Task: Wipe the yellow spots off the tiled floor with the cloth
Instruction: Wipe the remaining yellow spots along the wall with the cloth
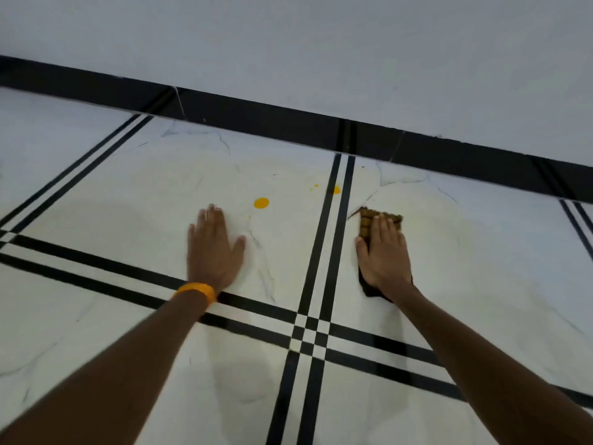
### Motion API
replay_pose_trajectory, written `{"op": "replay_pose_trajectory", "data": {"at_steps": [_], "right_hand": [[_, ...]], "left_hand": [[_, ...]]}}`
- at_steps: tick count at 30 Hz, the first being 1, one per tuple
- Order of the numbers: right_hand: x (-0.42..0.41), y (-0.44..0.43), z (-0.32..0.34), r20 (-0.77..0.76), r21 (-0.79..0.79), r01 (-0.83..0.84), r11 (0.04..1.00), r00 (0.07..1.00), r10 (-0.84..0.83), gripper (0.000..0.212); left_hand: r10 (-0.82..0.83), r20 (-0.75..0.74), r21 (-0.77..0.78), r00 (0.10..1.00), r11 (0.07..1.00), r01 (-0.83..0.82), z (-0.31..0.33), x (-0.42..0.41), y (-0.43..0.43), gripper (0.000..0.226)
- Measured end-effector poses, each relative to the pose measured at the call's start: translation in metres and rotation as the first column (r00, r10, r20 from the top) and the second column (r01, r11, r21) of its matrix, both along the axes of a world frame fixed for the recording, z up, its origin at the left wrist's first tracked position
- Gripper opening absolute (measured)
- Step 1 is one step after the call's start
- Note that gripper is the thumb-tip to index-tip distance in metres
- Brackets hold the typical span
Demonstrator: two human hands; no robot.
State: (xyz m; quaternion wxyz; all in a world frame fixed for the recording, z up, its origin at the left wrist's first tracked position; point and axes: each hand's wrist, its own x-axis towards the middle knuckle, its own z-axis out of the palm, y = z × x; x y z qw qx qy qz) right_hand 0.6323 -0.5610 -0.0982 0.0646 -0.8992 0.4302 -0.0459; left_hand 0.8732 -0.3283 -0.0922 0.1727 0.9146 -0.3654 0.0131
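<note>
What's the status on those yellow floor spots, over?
Left hand flat on white tiled floor, empty. Right hand pressing brown waffle-textured cloth down. Round yellow spot and smaller yellow spots unwiped, path unobstructed.

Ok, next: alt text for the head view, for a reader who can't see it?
A person's right hand presses a brown cloth flat on the white tiled floor; the left hand lies flat beside it. A large yellow spot and a smaller yellow spot lie beyond the hands.

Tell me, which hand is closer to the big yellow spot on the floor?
Left. The left hand lies flat beside the big yellow spot; the right hand presses the cloth on the far side of the black stripes.
</note>
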Motion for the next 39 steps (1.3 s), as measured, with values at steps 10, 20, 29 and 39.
{"op": "replay_pose_trajectory", "data": {"at_steps": [10, 20, 29, 39], "right_hand": [[0.092, -0.091, 0.007, -0.007, 0.007, 0.221, 0.975, 0.975, -0.221, 0.070], [0.086, -0.043, 0.016, -0.046, 0.070, -0.459, 0.886, 0.886, 0.462, 0.074], [0.188, -0.043, 0.016, 0.010, 0.014, 0.025, 1.000, 1.000, -0.025, 0.069], [0.159, 0.001, 0.015, 0.036, -0.013, -0.275, 0.961, 0.961, 0.275, 0.071]], "left_hand": [[0.024, 0.070, 0.162, 0.997, 0.986, -0.035, -0.012, 0.049, 0.023, 0.086], [0.003, 0.078, 0.184, 0.997, 0.983, -0.017, -0.010, 0.049, 0.023, 0.087], [0.005, 0.064, 0.190, 0.998, 0.982, -0.017, -0.011, 0.047, 0.021, 0.086], [0.014, 0.046, 0.198, 0.999, 0.980, -0.023, -0.012, 0.049, 0.021, 0.086]]}}
